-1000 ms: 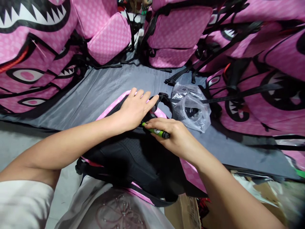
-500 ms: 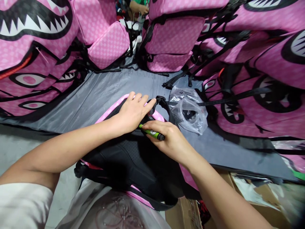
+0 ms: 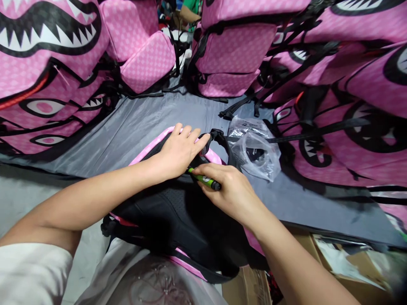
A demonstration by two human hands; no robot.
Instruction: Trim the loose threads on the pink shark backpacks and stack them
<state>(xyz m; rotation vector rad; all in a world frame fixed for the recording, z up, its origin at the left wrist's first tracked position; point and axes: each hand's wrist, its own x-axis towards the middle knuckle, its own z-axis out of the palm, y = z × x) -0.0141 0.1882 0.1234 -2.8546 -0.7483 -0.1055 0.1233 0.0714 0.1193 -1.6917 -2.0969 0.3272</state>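
The black-backed backpack [image 3: 168,207] lies with its padded back facing up, its upper part over the edge of the gray-covered table [image 3: 305,203] and its lower part over the person's lap. The left arm reaches in from the backpack's left side, elbow bent outward, forearm slanting up across it. The left hand [image 3: 179,150] lies palm down on the backpack's upper end, fingers a little spread and pointing away from the body, over the pink edging.

From the backpack's other side the right forearm angles inward. Its hand [image 3: 225,182] is turned in over the upper part of the backpack, thumb side toward the left hand, pinching a green pen [image 3: 205,180]. The pen's black end points down and right; its front end runs in close by the left hand, and I can't make out whether the tip touches the cloth.

Just beyond the right hand, at the backpack's upper right, sits a black buckle [image 3: 218,135], with a clear plastic bag [image 3: 259,150] on the table to the right of it. Pink backpacks [image 3: 235,51] are piled beyond the black-backed one and to both sides. Below its right end there's a cardboard box [image 3: 246,286].
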